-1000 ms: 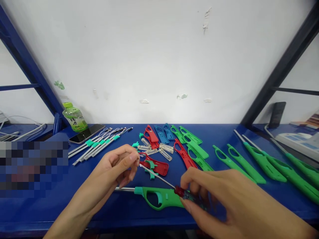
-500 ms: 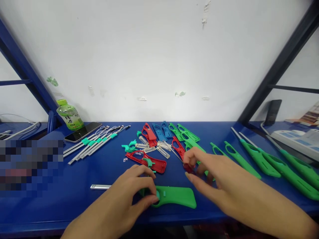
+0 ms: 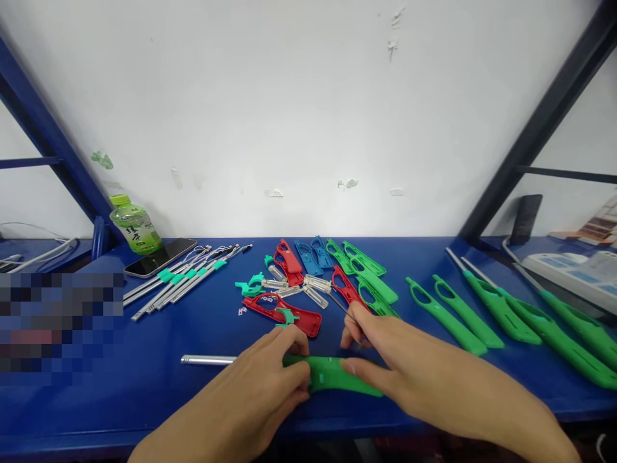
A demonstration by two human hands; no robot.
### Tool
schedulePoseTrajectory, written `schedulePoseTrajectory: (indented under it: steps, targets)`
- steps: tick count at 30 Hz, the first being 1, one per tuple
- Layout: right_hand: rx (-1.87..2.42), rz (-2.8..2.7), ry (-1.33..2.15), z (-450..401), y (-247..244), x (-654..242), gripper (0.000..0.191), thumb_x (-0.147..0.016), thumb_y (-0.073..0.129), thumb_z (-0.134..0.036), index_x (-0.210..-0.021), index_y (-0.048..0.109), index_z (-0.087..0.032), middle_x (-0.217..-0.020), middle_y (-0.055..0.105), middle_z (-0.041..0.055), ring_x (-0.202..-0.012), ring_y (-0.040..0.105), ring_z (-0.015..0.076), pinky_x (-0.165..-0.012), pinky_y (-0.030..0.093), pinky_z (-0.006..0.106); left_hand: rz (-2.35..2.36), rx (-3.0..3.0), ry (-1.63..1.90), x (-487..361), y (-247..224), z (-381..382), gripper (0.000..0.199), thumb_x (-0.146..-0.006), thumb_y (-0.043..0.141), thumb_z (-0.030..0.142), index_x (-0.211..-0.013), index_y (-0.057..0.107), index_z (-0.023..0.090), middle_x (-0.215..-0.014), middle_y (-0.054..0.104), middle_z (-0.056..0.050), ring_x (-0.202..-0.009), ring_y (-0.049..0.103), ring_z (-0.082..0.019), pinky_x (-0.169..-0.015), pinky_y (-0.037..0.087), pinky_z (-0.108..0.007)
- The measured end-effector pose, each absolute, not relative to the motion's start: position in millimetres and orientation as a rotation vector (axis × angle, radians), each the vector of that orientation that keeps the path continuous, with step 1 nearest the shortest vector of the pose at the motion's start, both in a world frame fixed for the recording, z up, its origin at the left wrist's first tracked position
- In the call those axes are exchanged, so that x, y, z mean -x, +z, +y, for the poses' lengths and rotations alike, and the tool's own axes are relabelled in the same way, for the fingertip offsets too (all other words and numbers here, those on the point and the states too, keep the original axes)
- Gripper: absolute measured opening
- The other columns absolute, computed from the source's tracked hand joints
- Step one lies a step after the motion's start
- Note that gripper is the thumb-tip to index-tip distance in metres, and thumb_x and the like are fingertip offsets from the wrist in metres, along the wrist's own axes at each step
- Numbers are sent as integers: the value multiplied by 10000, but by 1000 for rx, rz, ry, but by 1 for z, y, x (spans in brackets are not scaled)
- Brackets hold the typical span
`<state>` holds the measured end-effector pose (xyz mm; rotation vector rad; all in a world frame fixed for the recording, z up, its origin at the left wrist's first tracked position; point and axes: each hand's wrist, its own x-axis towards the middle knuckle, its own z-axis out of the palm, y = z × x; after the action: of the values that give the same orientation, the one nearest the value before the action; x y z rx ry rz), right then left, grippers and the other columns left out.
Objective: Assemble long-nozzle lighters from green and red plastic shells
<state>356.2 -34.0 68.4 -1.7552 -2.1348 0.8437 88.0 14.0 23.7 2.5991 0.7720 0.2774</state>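
Observation:
My left hand (image 3: 284,366) is closed around the trigger part of a green gas lighter (image 3: 332,376), which lies at the front of the blue table. The lighter's silver tube (image 3: 207,360) sticks out to the left of that hand. In the curled fingers of my right hand (image 3: 371,347) is a thin-shafted screwdriver (image 3: 341,305); its shaft slants up to the left and its handle is hidden. The right thumb rests at the lighter's handle. Beyond the hands lie a red half shell (image 3: 308,321) with a teal trigger on it and several clear fuel tanks (image 3: 315,296).
Silver tubes with wires (image 3: 178,286) lie at left near a phone (image 3: 161,256) and a green bottle (image 3: 137,225). Green half shells (image 3: 448,315) and several lighters (image 3: 506,312) lie right. Blue shells (image 3: 313,254) are at the back. A power strip (image 3: 573,273) stands far right.
My right hand has come left and down, its thumb now at the lighter's handle. My left fingers have shifted over the lighter, which has moved slightly right.

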Motion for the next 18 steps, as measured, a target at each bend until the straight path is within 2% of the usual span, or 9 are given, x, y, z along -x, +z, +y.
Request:
schedulePoseTrajectory:
  steps: [4, 8, 15, 18]
  targets:
    - [1714, -2206, 899, -26, 66, -355, 186, -983, 751, -276, -1014, 568, -272, -965, 665, -31, -857, 605, 196, -710, 397, 315, 755, -2838, 330, -85, 21, 19, 270, -1020, 563, -22, -1091, 674, 213, -1206, 642, -69, -986, 653, -238, -866, 574, -376]
    - [1632, -2241, 765, -22, 62, -351, 221, -940, 720, -136, -948, 531, -250, -988, 646, -28, -865, 572, 179, -719, 366, 306, 737, -2906, 426, -81, 18, 21, 269, -1006, 551, -21, -1046, 675, 213, -1235, 665, -77, -1011, 676, -252, -908, 584, -406]
    - [1555, -2339, 721, -22, 54, -338, 261, -886, 692, -30, -914, 538, -239, -1006, 633, -29, -891, 552, 177, -737, 338, 306, 752, -2713, 484, -73, 20, 23, 192, -1057, 649, 97, -1103, 714, 272, -1281, 665, -39, -1171, 662, -229, -1040, 540, -363]
    - [1582, -2333, 724, -20, 54, -335, 289, -884, 760, -42, -930, 554, -239, -1033, 638, -29, -924, 562, 183, -760, 344, 307, 789, -2666, 455, -70, 21, 23, 201, -1035, 669, 78, -1053, 716, 273, -1251, 660, -22, -1112, 670, -209, -962, 539, -329]
